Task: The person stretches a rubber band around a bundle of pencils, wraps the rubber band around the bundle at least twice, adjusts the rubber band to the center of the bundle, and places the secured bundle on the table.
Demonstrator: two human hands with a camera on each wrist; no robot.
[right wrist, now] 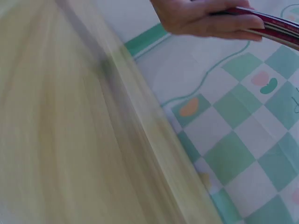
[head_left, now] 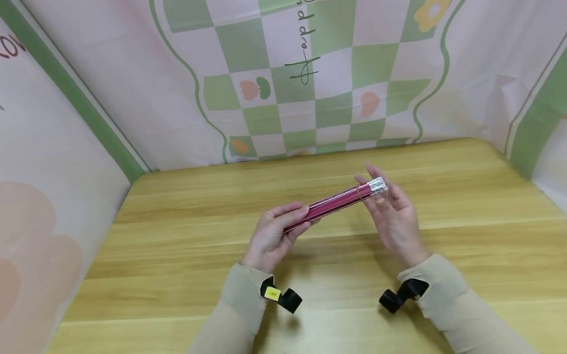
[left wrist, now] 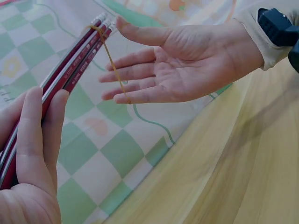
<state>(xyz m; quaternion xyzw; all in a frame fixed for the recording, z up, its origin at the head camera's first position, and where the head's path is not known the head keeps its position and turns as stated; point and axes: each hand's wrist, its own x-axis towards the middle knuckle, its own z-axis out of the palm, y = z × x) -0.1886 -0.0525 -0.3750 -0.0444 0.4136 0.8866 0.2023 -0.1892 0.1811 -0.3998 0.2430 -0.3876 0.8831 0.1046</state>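
Note:
A bundle of dark red pencils [head_left: 337, 200] slants up to the right above the table. My left hand [head_left: 277, 230] grips its lower part, fingers and thumb wrapped round it. A thin tan rubber band [left wrist: 115, 69] loops round the pencils near their silvery ends and stretches to the little finger of my right hand [head_left: 396, 221]. That hand is held beside the pencil ends with its fingers extended, palm visible in the left wrist view. In the right wrist view only the left hand [right wrist: 215, 21] and part of the pencils [right wrist: 282, 29] show, at the top.
A wood-grain table [head_left: 171, 275] lies beneath both hands. Behind it hangs a green-and-white checked cloth [head_left: 298, 114], with further printed cloth [head_left: 17, 164] at the left side. Black wrist cameras [head_left: 289, 300] sit at both sleeves.

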